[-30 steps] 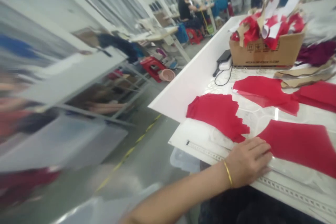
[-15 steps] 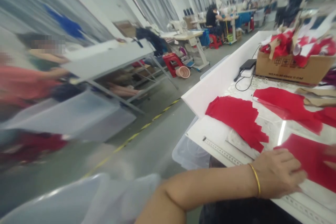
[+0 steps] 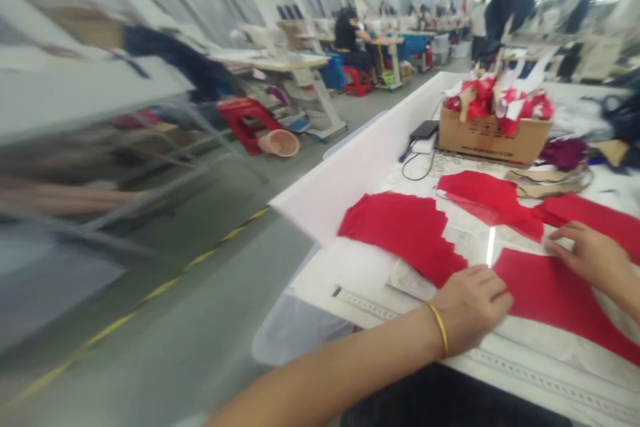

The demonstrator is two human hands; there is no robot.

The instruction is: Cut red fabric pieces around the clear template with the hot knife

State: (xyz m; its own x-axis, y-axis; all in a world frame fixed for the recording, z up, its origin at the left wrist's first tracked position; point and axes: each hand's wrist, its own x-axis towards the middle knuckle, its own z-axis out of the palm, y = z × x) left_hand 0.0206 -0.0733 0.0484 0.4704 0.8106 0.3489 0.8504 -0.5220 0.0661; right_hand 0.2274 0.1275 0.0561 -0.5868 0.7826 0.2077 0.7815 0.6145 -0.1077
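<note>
Several red fabric pieces lie on the white cutting table [image 3: 360, 210] under a clear sheet. My left hand [image 3: 470, 317], with a gold bangle [image 3: 440, 328] on its wrist, rests at the left edge of the lower red piece [image 3: 560, 297]. My right hand [image 3: 590, 260] lies on that piece's upper edge, near the red piece at the far right [image 3: 595, 217]. Neither hand visibly holds anything. A jagged red piece [image 3: 400, 230] lies just beyond my left hand, and another red piece [image 3: 485, 197] lies farther up the table.
A metal ruler [image 3: 365, 305] lies along the near table edge. Farther back stand a cardboard box [image 3: 493, 137] of red and white scraps and a black device [image 3: 425, 130] with a cable. A clear plastic bin [image 3: 300, 330] sits below the edge; a seated co-worker [image 3: 350, 33] works beyond.
My right hand has come fully into view on the red fabric. My left hand now sits at the lower piece's left edge. The view has swung, showing more of the room.
</note>
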